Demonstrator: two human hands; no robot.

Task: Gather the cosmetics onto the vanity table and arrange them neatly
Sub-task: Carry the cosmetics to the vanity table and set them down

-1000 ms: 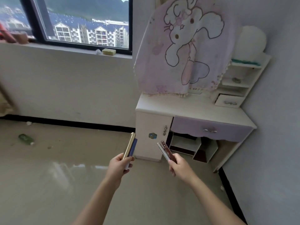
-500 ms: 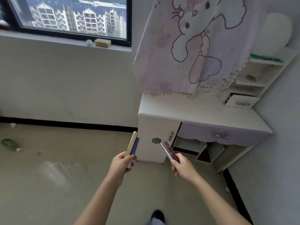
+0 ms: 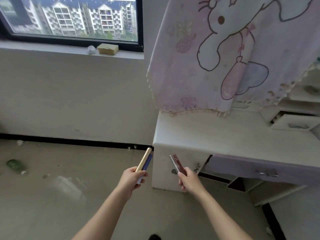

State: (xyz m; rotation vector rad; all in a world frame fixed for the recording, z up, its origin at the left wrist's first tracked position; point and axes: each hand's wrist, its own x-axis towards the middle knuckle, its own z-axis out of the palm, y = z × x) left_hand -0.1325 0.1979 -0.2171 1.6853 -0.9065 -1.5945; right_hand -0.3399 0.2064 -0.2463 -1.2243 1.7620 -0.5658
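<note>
My left hand (image 3: pixel 132 178) grips a gold tube (image 3: pixel 144 159) together with a blue-and-white tube (image 3: pixel 147 163), both pointing up and to the right. My right hand (image 3: pixel 188 181) grips a silver tube and a dark red tube (image 3: pixel 178 164), pointing up and to the left. Both hands are in front of the left corner of the white vanity table (image 3: pixel 216 134), slightly below its top. A pink cartoon cloth (image 3: pixel 225 54) hangs over the back of the vanity and hides what is behind it.
A purple drawer (image 3: pixel 256 168) sits under the vanity top, and small white shelves with a drawer (image 3: pixel 294 123) stand at the right. A green bottle (image 3: pixel 14 165) lies on the floor at far left. A yellow sponge (image 3: pixel 107 48) rests on the windowsill.
The view has closed in on the vanity, which now looks larger and nearer. Both hands still hold the same tubes in the same way.
</note>
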